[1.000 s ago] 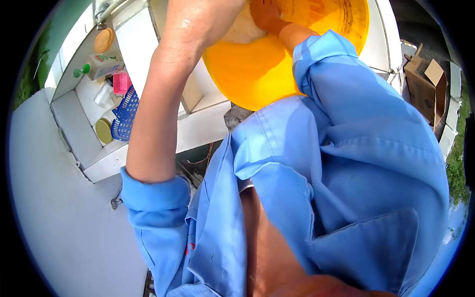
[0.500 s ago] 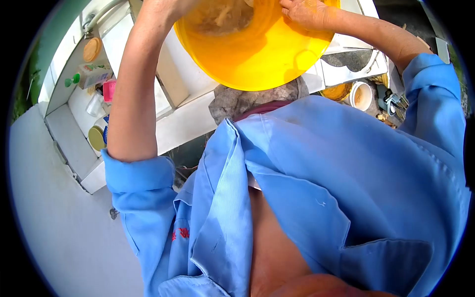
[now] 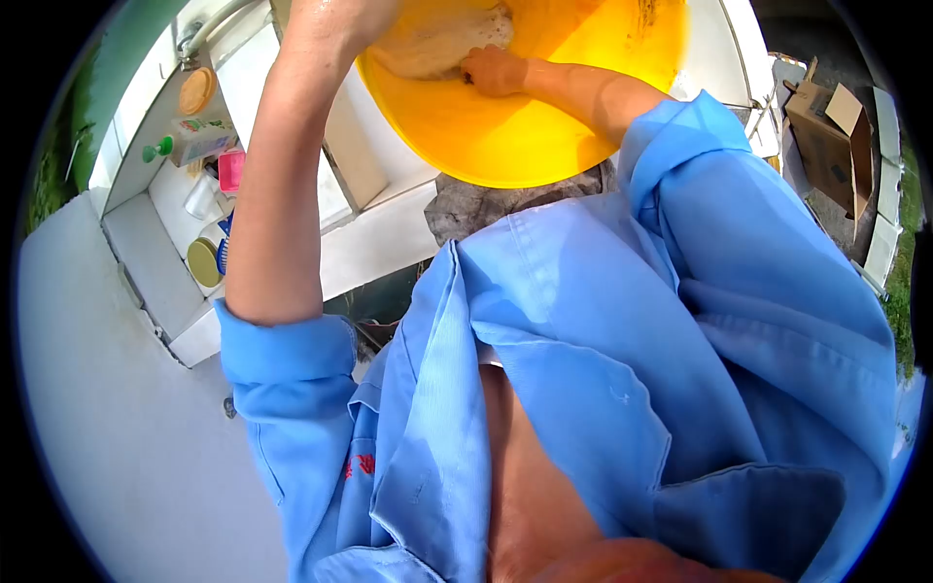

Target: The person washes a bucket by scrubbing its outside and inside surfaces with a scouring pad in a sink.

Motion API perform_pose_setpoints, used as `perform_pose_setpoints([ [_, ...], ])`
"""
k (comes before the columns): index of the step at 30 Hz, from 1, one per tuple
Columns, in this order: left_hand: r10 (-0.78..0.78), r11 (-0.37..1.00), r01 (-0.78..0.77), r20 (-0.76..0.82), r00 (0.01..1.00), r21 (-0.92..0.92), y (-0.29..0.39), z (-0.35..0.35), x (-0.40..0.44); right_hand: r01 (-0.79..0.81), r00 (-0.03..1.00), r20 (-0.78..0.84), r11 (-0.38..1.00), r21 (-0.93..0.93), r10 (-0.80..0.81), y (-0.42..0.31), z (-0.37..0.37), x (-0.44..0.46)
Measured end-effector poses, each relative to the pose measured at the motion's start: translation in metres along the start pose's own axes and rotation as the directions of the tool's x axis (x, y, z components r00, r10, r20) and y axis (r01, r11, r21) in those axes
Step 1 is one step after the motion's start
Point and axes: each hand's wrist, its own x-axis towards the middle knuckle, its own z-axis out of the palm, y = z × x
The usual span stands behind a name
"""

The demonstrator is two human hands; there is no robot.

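Observation:
A large yellow basin (image 3: 505,146) tilts toward me at the top of the view, with cloudy, pale water (image 3: 432,49) pooled inside. My left hand (image 3: 355,17) is at the basin's left rim; the frame edge cuts it off and its fingers do not show. Inside the basin, my right hand (image 3: 496,71) is at the water's edge with its fingers curled in. What those fingers hold, if anything, cannot be made out. A grey, crumpled cloth-like piece (image 3: 466,206) lies under the basin's near rim.
White tiled ledges (image 3: 379,228) surround the basin. On the left, a compartment holds a green-capped bottle (image 3: 199,144), a pink container (image 3: 231,171) and a jar with a gold lid (image 3: 204,262). An opened cardboard box (image 3: 831,146) stands at the far right.
My right hand has moved from the basin's far right side down and left to the water, its fingers now curled. My left hand stays by the rim. The view has shifted slightly.

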Motion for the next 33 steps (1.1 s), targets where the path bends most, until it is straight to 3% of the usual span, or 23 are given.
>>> perform_pose_setpoints([
  [2,0.024,0.99,-0.041,-0.121,0.992,-0.138,0.0,0.002,-0.002,0.074,0.98,0.2,0.926,-0.37,0.001,0.044,0.004,0.022],
  [3,0.026,0.99,-0.041,-0.114,0.993,-0.133,0.002,-0.001,-0.001,0.08,0.98,0.199,0.928,-0.364,-0.006,0.033,0.003,0.029],
  [6,0.013,0.989,-0.024,-0.079,0.997,-0.144,0.003,-0.01,0.001,0.049,0.943,0.331,0.999,-0.024,-0.038,-0.018,-0.011,0.053],
  [7,-0.002,0.983,-0.01,-0.067,0.998,-0.185,0.003,-0.011,0.002,0.014,0.962,0.262,0.971,0.24,-0.078,-0.033,-0.022,0.056],
  [8,-0.023,0.972,0.01,-0.051,0.998,-0.235,0.003,-0.011,0.003,-0.015,0.977,0.193,0.871,0.49,-0.092,-0.048,-0.034,0.054],
  [10,-0.073,0.934,0.069,0.001,0.997,-0.352,0.004,-0.01,0.005,-0.044,0.996,0.078,0.492,0.869,-0.049,-0.072,-0.054,0.04],
  [12,-0.127,0.87,0.136,0.051,0.991,-0.474,0.005,-0.009,0.011,0.019,0.997,-0.019,0.002,1.0,0.08,-0.076,-0.07,0.034],
  [13,-0.149,0.827,0.167,0.078,0.986,-0.537,0.006,-0.007,0.014,0.013,0.996,-0.014,0.011,1.0,0.087,-0.054,-0.061,0.018],
  [14,-0.172,0.776,0.202,0.108,0.979,-0.598,0.007,-0.005,0.017,-0.005,0.99,0.105,0.743,0.669,-0.089,-0.027,-0.047,-0.005],
  [15,-0.196,0.707,0.233,0.131,0.972,-0.667,0.008,-0.002,0.02,0.278,0.94,0.22,0.959,-0.052,-0.26,0.0,-0.034,-0.027],
  [16,-0.226,0.65,0.259,0.144,0.963,-0.714,0.008,-0.003,0.021,0.266,0.948,0.249,0.923,-0.278,-0.199,0.036,-0.035,-0.028],
  [18,-0.244,0.572,0.289,0.178,0.953,-0.767,0.009,-0.002,0.022,0.075,0.992,0.121,0.933,-0.352,-0.034,0.082,-0.04,0.001],
  [19,-0.194,0.598,0.265,0.185,0.963,-0.756,0.011,-0.001,0.022,0.013,0.995,0.094,0.945,-0.326,0.019,0.085,-0.035,0.013],
  [20,-0.122,0.81,0.21,0.194,0.973,-0.547,0.011,0.0,0.02,-0.044,0.994,0.087,0.957,-0.285,0.072,0.08,-0.023,0.024],
  [21,-0.116,0.813,0.209,0.2,0.973,-0.543,0.013,-0.011,0.015,-0.08,0.991,0.088,0.965,-0.251,0.105,0.07,-0.009,0.034],
  [24,-0.344,0.657,0.371,0.176,0.922,-0.656,0.017,-0.033,0.007,-0.137,0.984,0.088,0.979,-0.15,0.152,0.026,0.028,0.047],
  [27,-0.377,0.608,0.445,0.254,0.891,-0.657,0.012,-0.012,0.006,-0.155,0.988,0.012,0.987,0.047,0.155,-0.018,0.032,0.056],
  [29,-0.23,0.849,0.268,0.139,0.963,-0.456,0.011,-0.008,0.006,-0.132,0.985,-0.067,0.946,0.296,0.158,-0.046,0.014,0.052],
  [30,-0.234,0.843,0.264,0.122,0.965,-0.468,0.009,-0.008,0.008,-0.096,0.978,-0.115,0.868,0.487,0.172,-0.059,-0.004,0.048],
  [31,-0.225,0.85,0.266,0.143,0.964,-0.455,0.008,-0.009,0.006,-0.046,0.968,-0.142,0.704,0.709,0.207,-0.073,-0.029,0.038],
  [33,-0.212,0.85,0.266,0.166,0.963,-0.454,0.011,-0.013,0.003,0.073,0.951,-0.123,0.181,0.981,0.284,-0.093,-0.087,0.009],
])
